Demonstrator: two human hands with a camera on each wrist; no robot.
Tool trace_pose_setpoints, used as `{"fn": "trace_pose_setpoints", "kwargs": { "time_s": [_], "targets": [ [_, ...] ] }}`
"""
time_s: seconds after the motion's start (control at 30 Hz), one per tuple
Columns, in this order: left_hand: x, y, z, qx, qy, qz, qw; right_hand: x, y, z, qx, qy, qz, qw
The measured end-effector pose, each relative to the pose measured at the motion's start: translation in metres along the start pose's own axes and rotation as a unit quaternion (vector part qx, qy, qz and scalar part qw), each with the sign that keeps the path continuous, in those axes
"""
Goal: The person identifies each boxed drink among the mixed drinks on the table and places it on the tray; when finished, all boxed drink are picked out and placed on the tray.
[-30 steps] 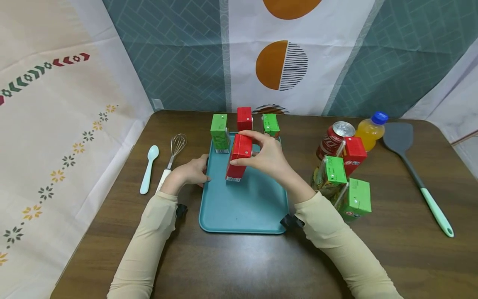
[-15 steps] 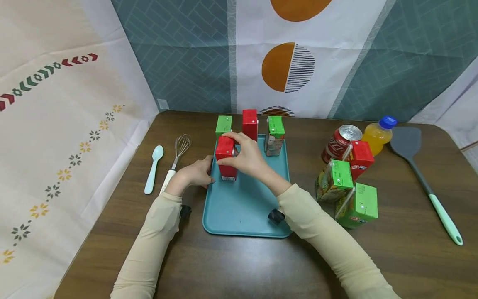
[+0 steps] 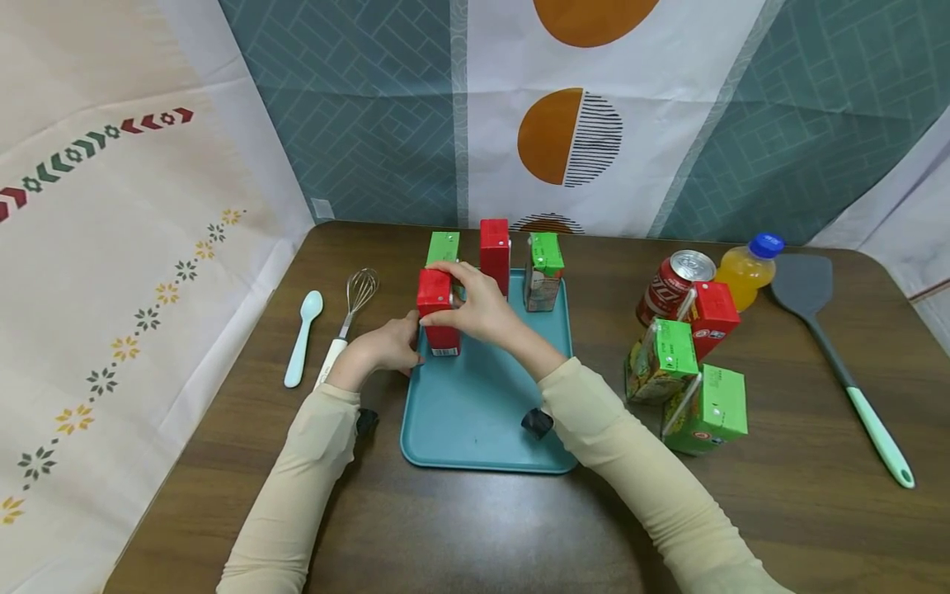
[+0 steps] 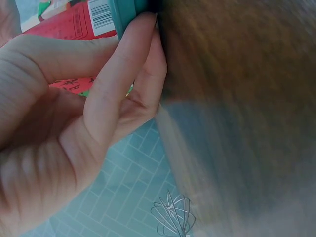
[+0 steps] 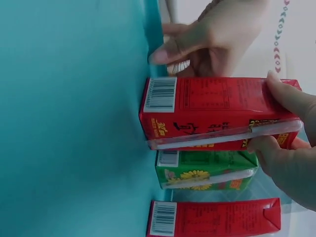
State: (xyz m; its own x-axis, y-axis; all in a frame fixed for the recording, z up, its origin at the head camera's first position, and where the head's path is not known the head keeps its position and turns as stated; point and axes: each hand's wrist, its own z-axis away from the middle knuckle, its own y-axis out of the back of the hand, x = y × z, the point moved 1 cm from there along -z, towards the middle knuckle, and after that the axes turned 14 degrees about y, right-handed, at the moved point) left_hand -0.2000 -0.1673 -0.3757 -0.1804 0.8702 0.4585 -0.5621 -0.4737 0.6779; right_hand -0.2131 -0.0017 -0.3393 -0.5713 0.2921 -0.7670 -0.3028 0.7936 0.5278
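Note:
My right hand [image 3: 481, 307] grips a red drink carton [image 3: 439, 312] near its top, thumb on one side and fingers on the other. The carton stands upright at the left side of a teal tray [image 3: 482, 421]; in the right wrist view its base [image 5: 161, 95] meets the tray surface. With thumb and fingers my left hand [image 3: 387, 345] pinches the tray's left rim [image 4: 123, 15]. Behind the held carton stands a green drink carton [image 3: 444, 246], partly hidden. Another red carton [image 3: 494, 252] and a green carton [image 3: 544, 272] stand along the tray's far end.
Right of the tray are two green cartons [image 3: 675, 351], a red carton [image 3: 714, 313], a cola can [image 3: 668, 285], a juice bottle [image 3: 748, 268] and a spatula [image 3: 839, 346]. A spoon [image 3: 303, 338] and whisk [image 3: 349, 318] lie on the left.
My right hand has moved left with the red carton, from over the tray's middle to its left side, in front of the green carton. The left hand stays at the rim.

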Motion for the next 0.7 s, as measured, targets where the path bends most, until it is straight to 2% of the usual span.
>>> {"fn": "trace_pose_setpoints", "kwargs": {
  "time_s": [0.23, 0.37, 0.5, 0.7],
  "targets": [
    [0.000, 0.001, 0.000, 0.000, 0.001, -0.001, 1.0000, 0.000, -0.002, 0.001, 0.013, -0.034, -0.079, 0.9962],
    [0.000, 0.001, 0.000, -0.002, 0.006, 0.006, 1.0000, -0.001, -0.003, 0.002, 0.024, -0.035, -0.072, 0.9965],
    [0.000, 0.000, 0.000, -0.006, 0.006, 0.016, 0.9998, -0.004, -0.002, 0.004, 0.018, -0.040, -0.061, 0.9972],
    [-0.001, -0.001, -0.002, 0.000, 0.003, 0.016, 0.9999, -0.014, 0.010, 0.017, 0.009, -0.060, -0.048, 0.9970]
  ]
}}
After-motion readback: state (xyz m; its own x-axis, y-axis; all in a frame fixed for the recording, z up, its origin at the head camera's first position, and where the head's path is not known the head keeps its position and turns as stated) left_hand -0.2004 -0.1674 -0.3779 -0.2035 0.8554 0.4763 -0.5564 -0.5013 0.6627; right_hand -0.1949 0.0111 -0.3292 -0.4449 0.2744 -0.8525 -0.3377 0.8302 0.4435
